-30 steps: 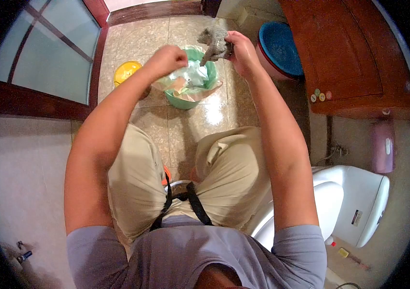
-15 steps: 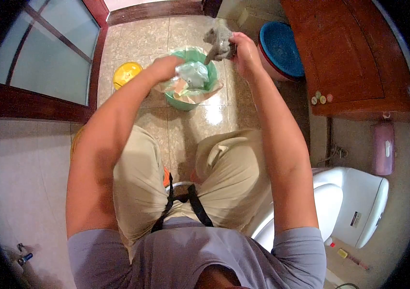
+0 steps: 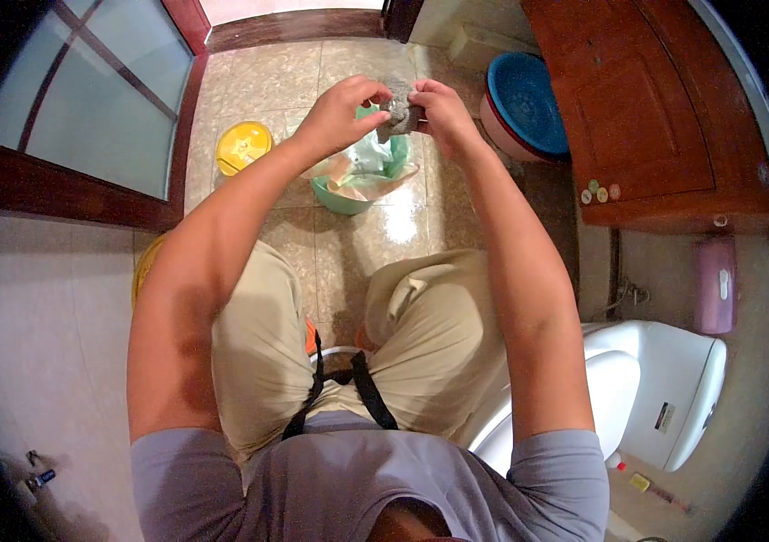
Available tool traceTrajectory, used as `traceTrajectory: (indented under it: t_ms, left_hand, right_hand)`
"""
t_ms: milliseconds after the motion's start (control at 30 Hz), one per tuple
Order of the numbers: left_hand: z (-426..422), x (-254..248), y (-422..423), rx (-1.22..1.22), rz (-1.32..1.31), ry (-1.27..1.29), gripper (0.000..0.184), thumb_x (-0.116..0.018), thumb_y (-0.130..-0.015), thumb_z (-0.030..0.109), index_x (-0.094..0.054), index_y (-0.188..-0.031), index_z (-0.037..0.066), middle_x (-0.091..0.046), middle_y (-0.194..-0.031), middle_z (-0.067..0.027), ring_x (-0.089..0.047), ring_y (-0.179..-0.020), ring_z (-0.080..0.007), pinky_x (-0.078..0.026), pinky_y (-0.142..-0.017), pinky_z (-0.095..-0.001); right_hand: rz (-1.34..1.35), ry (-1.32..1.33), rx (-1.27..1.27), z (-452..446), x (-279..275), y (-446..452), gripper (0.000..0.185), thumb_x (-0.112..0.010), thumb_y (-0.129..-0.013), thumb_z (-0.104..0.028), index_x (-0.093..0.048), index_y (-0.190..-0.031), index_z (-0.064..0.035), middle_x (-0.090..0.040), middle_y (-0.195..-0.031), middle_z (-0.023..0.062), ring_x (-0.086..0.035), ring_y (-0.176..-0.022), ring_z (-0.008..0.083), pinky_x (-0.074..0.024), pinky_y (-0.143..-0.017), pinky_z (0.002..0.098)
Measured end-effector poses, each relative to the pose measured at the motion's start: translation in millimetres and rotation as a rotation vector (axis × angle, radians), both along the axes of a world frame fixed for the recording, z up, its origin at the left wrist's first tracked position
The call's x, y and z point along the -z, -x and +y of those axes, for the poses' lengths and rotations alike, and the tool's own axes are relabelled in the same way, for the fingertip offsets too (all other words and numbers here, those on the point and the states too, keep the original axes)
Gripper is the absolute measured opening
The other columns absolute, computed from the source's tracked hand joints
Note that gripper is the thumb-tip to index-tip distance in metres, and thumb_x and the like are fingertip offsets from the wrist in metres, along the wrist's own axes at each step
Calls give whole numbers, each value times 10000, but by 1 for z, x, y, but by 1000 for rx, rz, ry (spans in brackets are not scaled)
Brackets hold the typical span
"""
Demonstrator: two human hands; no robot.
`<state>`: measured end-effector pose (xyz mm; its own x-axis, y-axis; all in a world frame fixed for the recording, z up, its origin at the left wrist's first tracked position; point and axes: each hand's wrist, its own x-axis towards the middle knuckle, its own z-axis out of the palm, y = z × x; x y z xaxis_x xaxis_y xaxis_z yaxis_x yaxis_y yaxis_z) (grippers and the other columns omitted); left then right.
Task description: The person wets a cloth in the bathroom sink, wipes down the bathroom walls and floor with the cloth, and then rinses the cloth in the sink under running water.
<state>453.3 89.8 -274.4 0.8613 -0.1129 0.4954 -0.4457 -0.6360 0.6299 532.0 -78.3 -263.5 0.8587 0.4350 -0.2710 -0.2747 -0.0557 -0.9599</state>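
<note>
A wet-looking grey cloth is bunched between my two hands, over the far right side of a green bin. On its right edge my right hand is closed, thumb on top. My left hand reaches the cloth's left side, with thumb and forefinger curved round its edge. Below the hands, the bin has a pale liner folded over its rim and a crumpled whitish plastic bag inside.
A yellow lid or container sits on the tiled floor left of the bin. Blue basin stands at right beside a brown wooden cabinet. The white toilet is at my lower right. A glass-paned door is at upper left.
My left hand has come up out of the bin's left side and moved right to the grey cloth. The cloth, still in my right hand, has shifted slightly left and is more bunched.
</note>
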Motion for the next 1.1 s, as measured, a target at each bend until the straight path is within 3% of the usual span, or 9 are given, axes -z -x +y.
traceTrajectory:
  t_ms: [367,567,667,767,867,1100]
  left_hand:
    - [1,0,1,-13,-88,-134,162,-655,-744,125,-594,-868,38,-588,-811,-102,-598,-771,-249,-477,-700,-336]
    - [9,4,2,-100,61,-37,161,-663,-742,164,-607,-817,34,-596,-798,-108,-603,-759,-259,-479,-694,-352]
    - [22,18,5,-203,149,-391,172,-645,-757,205,-624,-793,38,-609,-827,-115,-610,-776,-276,-476,-705,-374]
    - [29,19,5,-226,403,-542,192,-665,-728,235,-659,-835,75,-623,-848,-130,-611,-824,-309,-452,-768,-406]
    - [35,24,2,-190,386,-463,171,-632,-762,216,-660,-853,74,-626,-855,-130,-611,-815,-304,-461,-754,-407]
    - [30,13,0,-258,198,9,192,-594,-766,124,-624,-936,39,-635,-894,-133,-612,-785,-258,-478,-739,-341]
  right_hand:
    - [-30,-17,-68,4,7,2,204,-534,-801,-76,-545,-996,-17,-564,-839,76,-550,-726,183,-457,-631,312]
    - [-58,47,-62,0,2,0,194,-513,-804,-67,-549,-988,-17,-572,-854,76,-551,-739,187,-456,-646,312]
    - [-13,39,-44,-3,-2,0,157,-493,-820,-63,-544,-967,-43,-564,-867,54,-550,-765,176,-466,-668,325]
    - [50,27,-53,-5,-2,-1,127,-461,-846,-61,-534,-946,-88,-548,-884,21,-540,-801,154,-469,-705,343]
    - [66,-4,-64,-7,-2,-1,138,-446,-839,-56,-533,-940,-87,-543,-881,23,-536,-802,162,-465,-711,351]
    - [85,-120,-53,-6,4,-7,151,-412,-818,-46,-525,-917,-54,-546,-859,51,-530,-781,176,-463,-713,338]
